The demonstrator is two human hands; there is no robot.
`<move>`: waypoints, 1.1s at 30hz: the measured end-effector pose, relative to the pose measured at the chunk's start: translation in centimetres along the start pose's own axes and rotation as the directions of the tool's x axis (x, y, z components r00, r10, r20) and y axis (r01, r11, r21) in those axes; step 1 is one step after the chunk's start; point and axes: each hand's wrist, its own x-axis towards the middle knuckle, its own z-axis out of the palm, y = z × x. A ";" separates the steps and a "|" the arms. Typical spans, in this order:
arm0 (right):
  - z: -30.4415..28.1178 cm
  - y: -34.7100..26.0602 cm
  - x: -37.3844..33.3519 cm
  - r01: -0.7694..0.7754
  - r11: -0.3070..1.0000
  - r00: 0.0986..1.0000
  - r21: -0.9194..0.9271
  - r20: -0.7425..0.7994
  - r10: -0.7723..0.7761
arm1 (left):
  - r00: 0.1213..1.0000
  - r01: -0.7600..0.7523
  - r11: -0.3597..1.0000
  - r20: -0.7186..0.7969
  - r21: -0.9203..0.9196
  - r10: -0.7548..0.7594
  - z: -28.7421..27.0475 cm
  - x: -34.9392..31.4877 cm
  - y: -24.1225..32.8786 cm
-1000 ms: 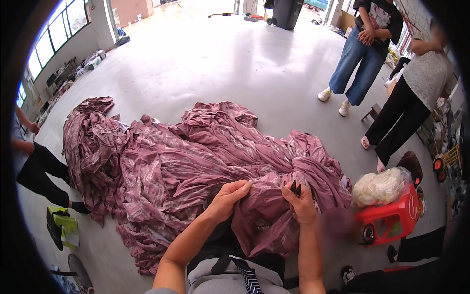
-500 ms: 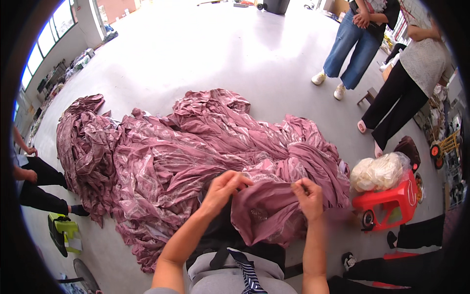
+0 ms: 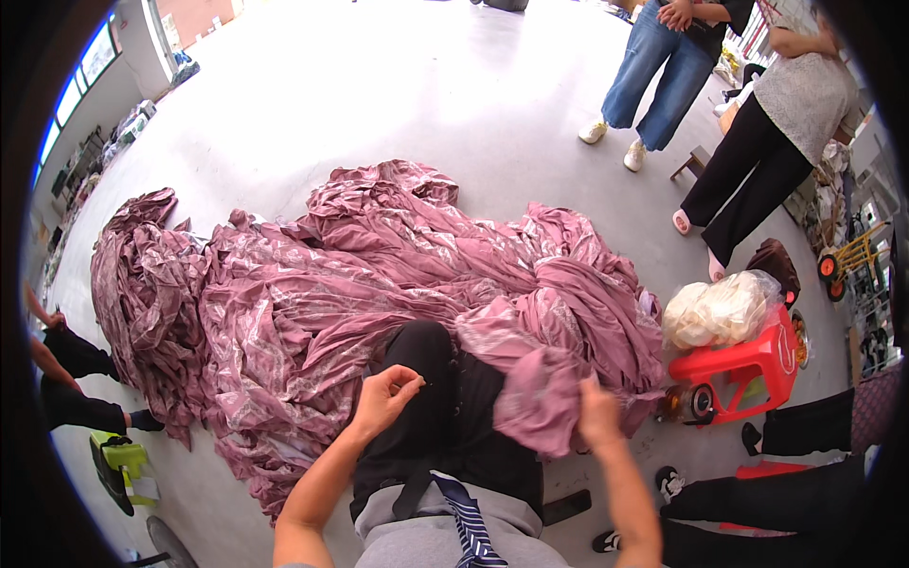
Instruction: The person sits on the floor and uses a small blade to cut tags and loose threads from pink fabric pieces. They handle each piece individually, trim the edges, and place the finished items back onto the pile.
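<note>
A large heap of dusty-pink patterned fabric (image 3: 322, 284) lies crumpled across the floor in front of me. One loose part of it, a bunched fold (image 3: 540, 402), is lifted over my right thigh. My right hand (image 3: 598, 417), blurred by motion, is closed at the right edge of this fold and grips it. Above my black trousers (image 3: 421, 364), my left hand (image 3: 383, 402) is away from the fabric. Its thumb and fingertips are pressed together in a pinch; anything between them is too small to name.
At right, a red plastic stool (image 3: 748, 364) bears a clear bag of pale contents (image 3: 721, 310); a black-lidded jar (image 3: 696, 404) stands beside it. A dark flat object (image 3: 566, 508) lies near my right hip. A lime-green stool (image 3: 128, 464) stands left. Several people stand around the heap.
My left hand has let go of the fabric edge and moved left and down. My right hand has dropped lower, and the spread-out fold is now bunched beside it. The view has shifted slightly.
</note>
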 end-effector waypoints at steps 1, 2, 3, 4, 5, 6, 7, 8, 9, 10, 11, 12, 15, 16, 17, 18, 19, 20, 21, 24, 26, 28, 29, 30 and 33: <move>-3.8 1.4 1.3 -0.034 0.999 0.997 -0.026 -0.073 0.032 | 0.998 -0.050 0.997 -0.045 0.061 0.053 -0.8 -0.2 0.0; -7.5 3.7 2.4 -0.041 0.987 0.989 -0.158 -0.146 0.018 | 0.993 -0.063 0.987 -0.087 0.147 0.076 -1.9 -0.5 0.2; -11.4 6.5 3.2 -0.173 0.965 0.972 -0.196 -0.194 0.134 | 0.991 -0.017 0.991 -0.132 0.131 0.034 -3.0 -0.8 0.8; -15.2 8.7 3.8 -0.266 0.936 0.913 -0.230 -0.373 0.167 | 0.984 0.030 0.993 -0.179 0.112 -0.009 -4.2 -1.2 0.9; -18.3 12.4 4.0 -0.478 0.851 0.819 -0.220 -0.461 0.341 | 0.971 0.036 0.996 -0.241 0.083 -0.014 -5.2 -1.4 0.5; -20.1 17.2 3.1 -0.420 0.853 0.766 -0.311 -0.625 0.149 | 0.956 0.038 0.997 -0.292 0.060 -0.019 -6.1 -1.5 0.1; -20.8 20.1 3.0 -0.527 0.764 0.738 -0.372 -0.646 0.195 | 0.936 0.030 0.998 -0.352 0.050 -0.011 -6.9 -1.7 -0.3; -20.2 23.7 2.5 -0.529 0.764 0.753 -0.370 -0.620 0.221 | 0.923 0.020 0.999 -0.384 0.044 -0.002 -7.9 -1.7 -2.3; -18.3 27.8 1.2 -0.529 0.762 0.766 -0.373 -0.596 0.241 | 0.920 0.043 0.997 -0.391 0.062 -0.015 -8.3 -1.6 -3.0; -16.4 28.3 1.2 -0.512 0.779 0.787 -0.363 -0.562 0.255 | 0.907 0.073 0.993 -0.421 0.091 -0.028 -8.8 -2.0 -3.5; -14.5 28.8 0.3 -0.529 0.774 0.827 -0.349 -0.419 0.376 | 0.897 0.062 0.976 -0.441 0.210 0.038 -9.0 -2.2 -4.4; -12.2 27.3 0.5 -0.532 0.778 0.846 -0.334 -0.249 0.472 | 0.879 0.067 0.940 -0.466 0.334 0.103 -9.3 -2.8 -5.5; -8.7 24.7 -0.4 -0.507 0.789 0.823 -0.347 0.075 0.562 | 0.841 0.135 0.828 -0.504 0.544 0.194 -9.9 -2.6 -8.3; -7.2 25.7 -0.8 -0.470 0.813 0.867 -0.344 -0.006 0.499 | 0.814 0.051 0.749 -0.462 0.661 0.352 -9.9 -1.9 -9.1; -5.8 24.5 0.5 -0.465 0.841 0.879 -0.278 -0.029 0.476 | 0.829 0.037 0.713 -0.420 0.701 0.369 -10.0 -1.1 -9.7; -5.1 21.5 2.7 -0.445 0.869 0.894 -0.215 -0.059 0.443 | 0.823 0.056 0.685 -0.422 0.727 0.380 -9.9 -0.7 -9.7; -3.4 20.7 4.3 -0.380 0.922 0.915 -0.079 -0.178 0.362 | 0.819 0.045 0.642 -0.396 0.766 0.415 -9.8 0.2 -9.7; -3.1 13.9 8.2 -0.284 0.958 0.937 0.032 -0.202 0.285 | 0.810 0.062 0.588 -0.385 0.806 0.442 -9.7 0.6 -9.8; -1.0 13.2 10.0 -0.212 0.969 0.953 0.127 -0.192 0.233 | 0.819 0.017 0.562 -0.334 0.827 0.466 -9.7 2.2 -9.7; 4.4 2.1 17.7 -0.060 0.926 0.998 0.374 -0.003 0.065 | 0.876 0.046 0.448 -0.252 0.893 0.411 -10.0 4.6 -11.2; 9.9 -1.6 21.6 0.111 0.912 0.993 0.396 -0.069 -0.091 | 0.930 0.076 0.434 -0.221 0.897 0.294 -10.3 5.6 -12.6; 13.6 -5.0 24.6 0.040 0.895 0.997 0.445 0.038 -0.063 | 0.952 0.039 0.425 -0.162 0.905 0.259 -10.7 5.4 -12.3; 14.9 -6.8 25.4 0.034 0.873 0.995 0.487 0.063 -0.073 | 0.973 0.075 0.450 -0.164 0.890 0.162 -10.9 5.1 -12.3; 16.0 -9.2 25.9 0.025 0.848 0.992 0.530 0.094 -0.088 | 0.984 0.122 0.474 -0.169 0.872 0.057 -11.0 4.5 -12.4; 18.4 -15.6 25.1 0.017 0.764 0.957 0.645 0.210 -0.199 | 0.955 0.147 0.649 -0.279 0.746 0.104 -11.1 3.2 -14.0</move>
